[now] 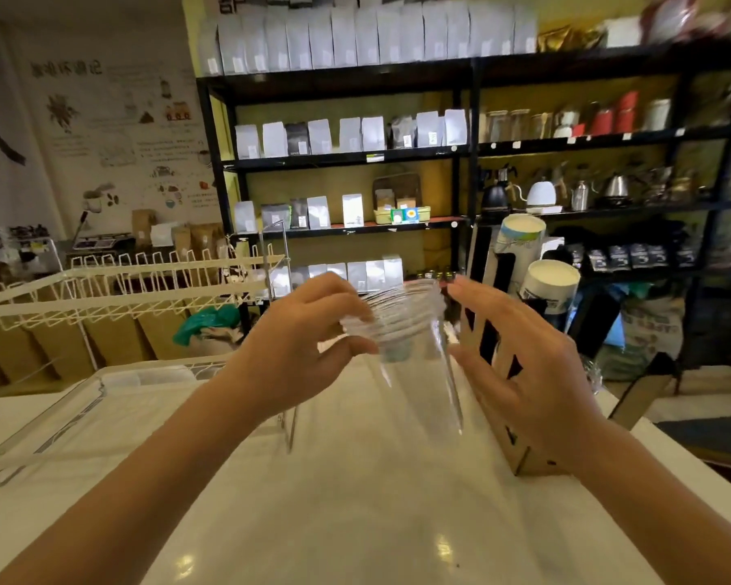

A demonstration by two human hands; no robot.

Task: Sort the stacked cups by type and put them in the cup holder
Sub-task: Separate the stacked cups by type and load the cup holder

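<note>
left hand (309, 335) pinches the rims of the clear cup stack (406, 331), held mid-air at 12 o'clock over the counter; right hand (520, 356) spread beside it. likely next: carry toward the cup holder (499, 373) at 2 o'clock, 2 paper stacks (545, 289) already in.

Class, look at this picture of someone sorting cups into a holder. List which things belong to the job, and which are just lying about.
Belonging to the job:
- stack of clear plastic cups, gripped by the left hand
- right hand, open beside the stack
- wooden cup holder
- two paper cup stacks in it

Just lying about:
- white wire rack
- shelf bags
- kettles
</note>
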